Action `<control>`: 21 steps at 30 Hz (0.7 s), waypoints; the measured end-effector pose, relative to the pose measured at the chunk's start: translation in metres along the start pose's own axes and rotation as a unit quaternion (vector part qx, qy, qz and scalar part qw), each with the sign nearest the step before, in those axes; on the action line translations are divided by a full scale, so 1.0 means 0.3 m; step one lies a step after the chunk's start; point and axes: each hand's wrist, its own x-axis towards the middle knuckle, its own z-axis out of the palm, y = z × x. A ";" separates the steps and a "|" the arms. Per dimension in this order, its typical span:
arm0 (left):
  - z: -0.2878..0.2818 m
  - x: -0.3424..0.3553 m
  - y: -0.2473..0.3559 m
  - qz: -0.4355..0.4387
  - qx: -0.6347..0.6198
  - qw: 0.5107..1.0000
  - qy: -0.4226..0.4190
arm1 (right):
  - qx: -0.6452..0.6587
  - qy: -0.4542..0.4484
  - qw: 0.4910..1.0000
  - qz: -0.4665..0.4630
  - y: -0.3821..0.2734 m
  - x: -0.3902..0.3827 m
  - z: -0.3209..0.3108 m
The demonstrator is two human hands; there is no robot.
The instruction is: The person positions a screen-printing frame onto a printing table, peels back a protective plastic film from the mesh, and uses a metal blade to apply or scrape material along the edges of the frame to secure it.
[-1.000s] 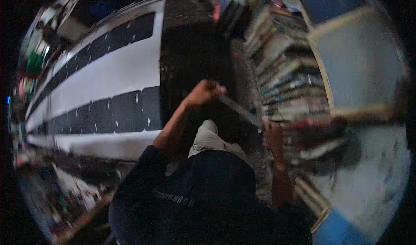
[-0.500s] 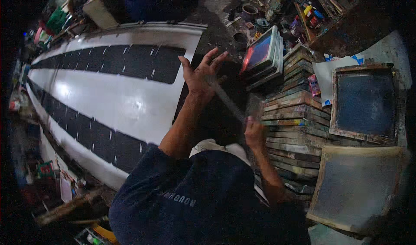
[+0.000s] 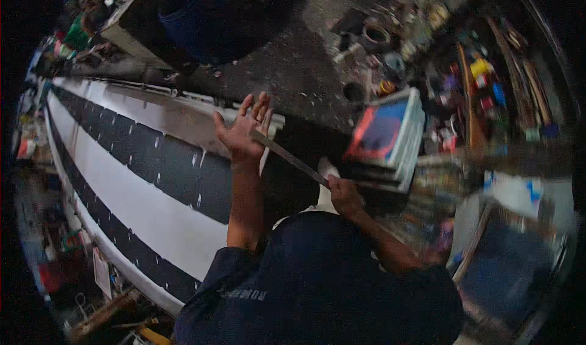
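My left hand point(image 3: 243, 136) is open, palm showing and fingers spread, above the near end of a long white table point(image 3: 152, 214) with two dark strips dotted with small white marks. A flat, narrow grey strip point(image 3: 292, 160) runs diagonally from that palm down to my right hand point(image 3: 343, 195), whose fingers are closed around its lower end. The upper end lies at my left palm; whether it touches is hard to tell. A light-coloured leg or shoe shows below the strip.
Stacked screen frames point(image 3: 381, 134) in red and blue stand right of me, with another dark-meshed frame point(image 3: 506, 265) farther down. A blue drum point(image 3: 195, 30) is at the back. Cans point(image 3: 375, 36), wooden sticks and clutter crowd the floor and shelves on the right.
The view has swung, bringing the back floor into sight and shifting the table lower. My left hand, earlier closed at the strip, has opened. My right hand still grips the strip.
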 end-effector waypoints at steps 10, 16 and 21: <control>0.636 0.798 0.104 0.216 0.106 0.970 0.046 | 0.427 0.071 0.896 -0.099 0.307 1.032 -0.525; 0.790 1.347 0.043 0.253 0.124 0.956 0.081 | 0.671 0.187 0.716 -0.032 0.579 1.480 -0.629; 0.974 2.004 -0.048 0.210 0.199 0.957 0.031 | 0.762 0.121 0.635 -0.039 0.790 1.963 -0.707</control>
